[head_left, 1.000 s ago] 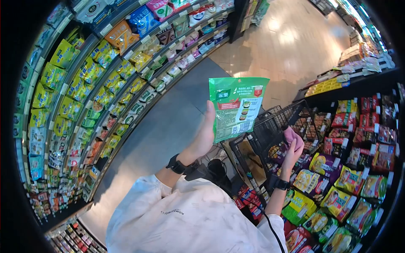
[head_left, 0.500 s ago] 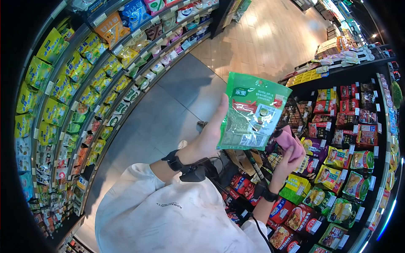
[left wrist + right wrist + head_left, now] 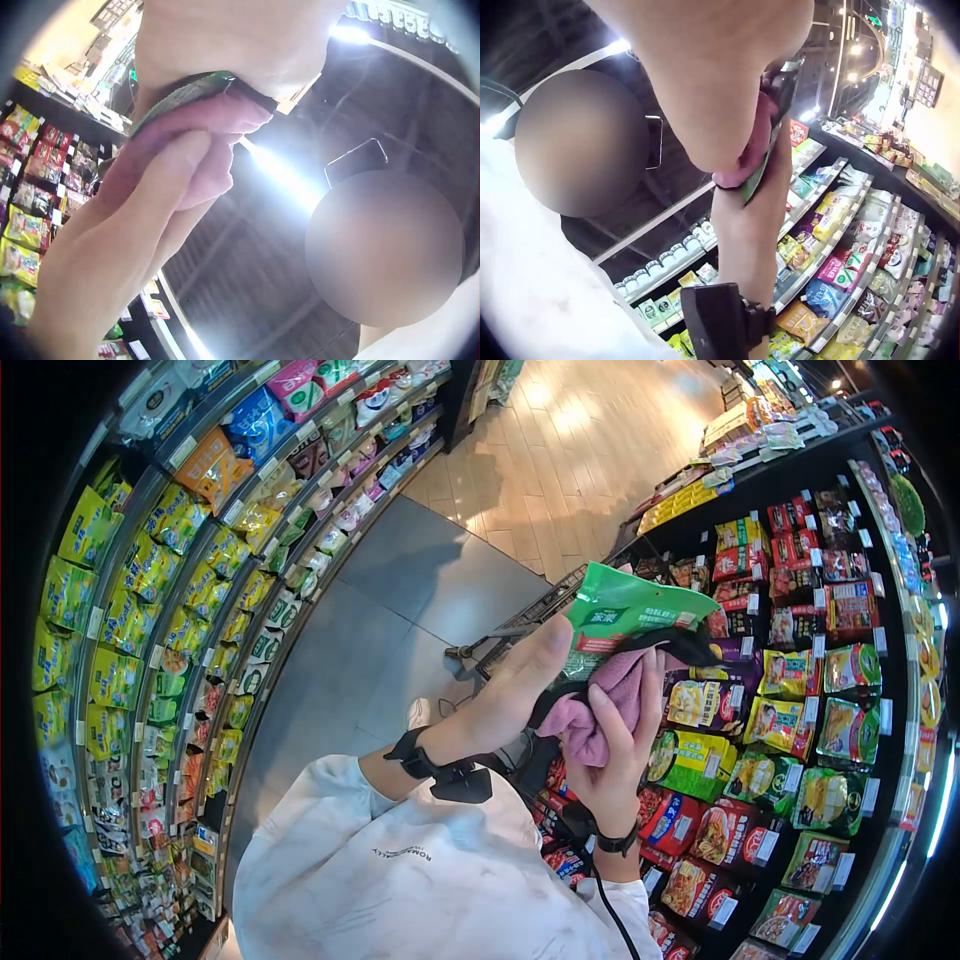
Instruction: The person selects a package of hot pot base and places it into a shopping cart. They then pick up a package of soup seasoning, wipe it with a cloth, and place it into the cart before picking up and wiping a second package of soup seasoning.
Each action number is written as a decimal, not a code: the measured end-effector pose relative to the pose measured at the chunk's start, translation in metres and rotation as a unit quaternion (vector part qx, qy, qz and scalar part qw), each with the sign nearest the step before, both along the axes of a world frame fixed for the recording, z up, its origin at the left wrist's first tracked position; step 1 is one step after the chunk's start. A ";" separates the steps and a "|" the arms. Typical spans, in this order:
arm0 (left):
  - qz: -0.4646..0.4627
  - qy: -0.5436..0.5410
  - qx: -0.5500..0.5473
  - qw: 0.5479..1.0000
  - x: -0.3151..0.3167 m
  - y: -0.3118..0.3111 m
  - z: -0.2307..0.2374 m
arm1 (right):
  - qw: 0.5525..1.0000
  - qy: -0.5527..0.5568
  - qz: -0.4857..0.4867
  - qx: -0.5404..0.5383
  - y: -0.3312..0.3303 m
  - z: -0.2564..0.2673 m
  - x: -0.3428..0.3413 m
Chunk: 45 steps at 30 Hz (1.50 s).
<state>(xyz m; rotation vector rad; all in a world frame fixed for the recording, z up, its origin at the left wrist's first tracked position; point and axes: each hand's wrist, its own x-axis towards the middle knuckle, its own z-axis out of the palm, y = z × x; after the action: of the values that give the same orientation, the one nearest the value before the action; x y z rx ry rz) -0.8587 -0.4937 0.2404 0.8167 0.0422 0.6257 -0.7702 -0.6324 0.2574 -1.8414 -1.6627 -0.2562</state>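
A green packet, top edge forward, is held by the left hand, partly hidden by pink cloth gripped in the right hand.

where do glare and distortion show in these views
Head view: lens distortion bows the left shelves, corners darken, the wooden floor catches glare; left wrist view: a ceiling light burns out white beside the pink cloth; right wrist view: another light glares at upper left.

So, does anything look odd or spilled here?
One mild oddity: the right hand holds a bunched pink cloth against the green packet in the left hand, an unusual sight in a shop. I see no spill or tear, though the cloth hides part of the packet.
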 end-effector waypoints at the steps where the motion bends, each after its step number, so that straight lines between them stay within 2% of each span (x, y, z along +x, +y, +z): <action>1: -0.031 -0.014 -0.028 0.999 0.002 -0.005 0.001 | 1.000 -0.007 0.000 0.005 -0.004 0.005 -0.002; 4: -0.119 -0.041 -0.097 0.987 0.005 -0.020 0.005 | 0.999 -0.015 -0.026 0.016 -0.026 0.010 -0.005; 10: -0.145 -0.022 -0.086 0.985 0.022 -0.058 0.026 | 0.997 -0.060 -0.051 0.019 -0.076 0.025 0.002; 18: -0.186 -0.015 -0.065 0.980 0.037 -0.096 0.051 | 0.994 -0.044 -0.073 0.061 -0.121 0.034 0.012; 24: -0.257 -0.080 -0.101 0.958 0.042 -0.118 0.060 | 0.987 -0.029 -0.071 0.144 -0.139 0.024 0.015; 26: -0.260 -0.077 -0.096 0.958 0.040 -0.123 0.064 | 0.985 -0.021 -0.079 0.151 -0.143 0.022 0.014; 28: -0.204 0.033 -0.021 0.978 0.039 -0.128 0.072 | 0.986 -0.019 -0.086 0.141 -0.147 0.024 0.014; 39: -0.191 0.058 -0.046 0.979 0.050 -0.137 0.078 | 0.983 -0.022 -0.093 0.156 -0.153 0.023 0.024; 42: -0.214 0.064 -0.062 0.973 0.052 -0.134 0.077 | 0.984 -0.016 -0.090 0.153 -0.153 0.024 0.026; 45: -0.313 -0.149 -0.193 0.918 0.064 -0.125 0.044 | 0.984 -0.018 -0.091 0.152 -0.152 0.024 0.028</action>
<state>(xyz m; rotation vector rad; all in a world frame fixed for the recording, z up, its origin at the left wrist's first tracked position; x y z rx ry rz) -0.7951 -0.6190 0.2839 0.3079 -0.3552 0.1140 -0.7425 -0.7841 0.2817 -1.7615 -1.3909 -0.5912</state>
